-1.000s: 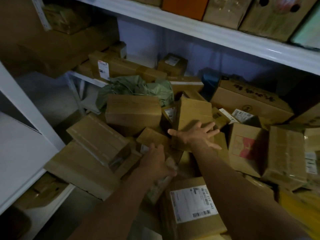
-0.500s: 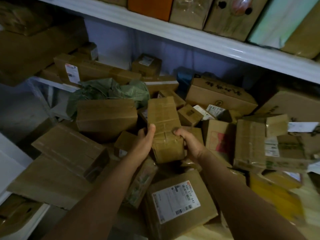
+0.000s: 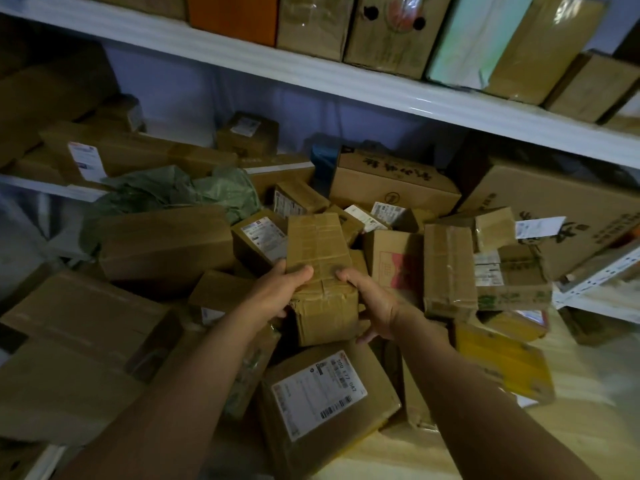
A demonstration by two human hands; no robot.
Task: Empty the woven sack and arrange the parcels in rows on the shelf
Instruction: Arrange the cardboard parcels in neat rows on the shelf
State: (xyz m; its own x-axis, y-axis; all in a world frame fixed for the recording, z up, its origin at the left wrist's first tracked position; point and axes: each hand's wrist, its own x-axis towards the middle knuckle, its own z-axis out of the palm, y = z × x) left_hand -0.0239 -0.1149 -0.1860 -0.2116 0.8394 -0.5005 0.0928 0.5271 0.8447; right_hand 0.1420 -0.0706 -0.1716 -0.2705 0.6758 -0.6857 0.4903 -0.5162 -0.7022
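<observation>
Parcels: we see most heaped unsorted; rows barely begun.
Sack: lies slack, seemingly emptied.
Hands: our left hand and right hand grip one taped box.

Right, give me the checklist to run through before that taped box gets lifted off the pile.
1. Left hand grips the taped box: ok, thumb on top.
2. Right hand grips its other side: ok.
3. Box free of neighbours: cannot tell; its far end lies among the pile.
4. Nothing stacked on the box: ok.
5. Room for tidy rows on the shelf board: not ok; parcels lie jumbled, bare wood only at the near right.
6. Green woven sack emptied: cannot tell; it lies crumpled behind the boxes.
</observation>
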